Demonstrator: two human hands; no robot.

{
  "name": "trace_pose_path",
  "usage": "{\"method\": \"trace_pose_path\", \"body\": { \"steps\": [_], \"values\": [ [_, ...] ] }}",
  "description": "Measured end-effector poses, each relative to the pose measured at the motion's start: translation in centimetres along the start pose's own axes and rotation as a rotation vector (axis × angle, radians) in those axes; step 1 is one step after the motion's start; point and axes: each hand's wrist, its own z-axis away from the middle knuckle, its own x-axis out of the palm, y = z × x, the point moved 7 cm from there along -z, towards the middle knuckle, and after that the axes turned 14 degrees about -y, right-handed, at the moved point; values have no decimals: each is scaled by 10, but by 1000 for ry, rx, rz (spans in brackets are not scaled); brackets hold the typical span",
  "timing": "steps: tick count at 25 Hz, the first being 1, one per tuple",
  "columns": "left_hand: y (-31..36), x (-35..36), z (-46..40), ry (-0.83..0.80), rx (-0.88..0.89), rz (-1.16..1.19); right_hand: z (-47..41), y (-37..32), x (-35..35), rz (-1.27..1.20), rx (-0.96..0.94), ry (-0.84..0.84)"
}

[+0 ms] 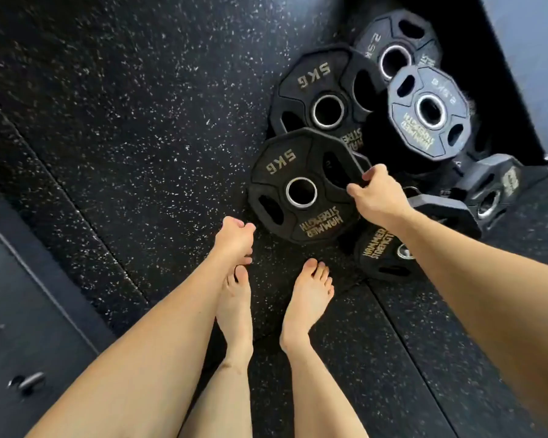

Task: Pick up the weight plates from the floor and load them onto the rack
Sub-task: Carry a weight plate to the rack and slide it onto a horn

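Single head-worn view, steeply downward, close over the speckled floor [114, 128] and bare feet [307, 298].

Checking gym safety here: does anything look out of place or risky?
Yes. The weight plates lie in a loose, overlapping heap on the floor, not racked. The right hand grips a 5 kg plate right above bare feet.
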Motion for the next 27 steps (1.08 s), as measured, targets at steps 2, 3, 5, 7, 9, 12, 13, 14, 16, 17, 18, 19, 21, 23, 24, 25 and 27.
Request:
{"method": "trace_pose_path", "body": {
  "steps": [2,3,5,7,9,12,13,14,16,17,18,19,21,23,24,25,27],
  "values": [
    [7,12,-24,-2,34,85,-15,1,0,15,-22,90],
    [12,18,-35,3,52,104,-22,0,1,67,-15,125],
    [19,30,-52,21,81,149,-31,-7,3,248,-13,173],
    [22,35,-62,88,92,125,-38,-18,1,469,-52,223],
    [26,34,-67,176,103,24,-43,-29,0,619,-122,228],
    [26,33,-63,221,93,-34,-43,-33,0,642,-152,185],
    [27,30,-55,230,82,-25,-40,-34,-2,619,-138,161],
    [25,25,-49,251,60,-31,-37,-36,-3,582,-124,138],
    [21,10,-30,277,11,-44,-28,-40,-2,462,-93,73],
    [19,3,-21,261,3,-33,-22,-42,-1,396,-71,36],
    [17,-4,-15,237,11,-13,-16,-43,1,336,-46,2],
    [16,-11,-2,197,26,31,-7,-42,3,287,-17,-33],
    [18,-23,27,117,64,181,18,-39,6,176,8,-82],
    [26,-34,68,62,139,322,51,-39,5,-19,5,-81],
    [31,-40,90,40,187,364,70,-39,3,-137,9,-69],
    [39,-44,115,30,228,394,91,-40,-1,-256,10,-57],
    [51,-52,162,41,295,436,130,-49,-14,-451,9,-36]
  ]
}}
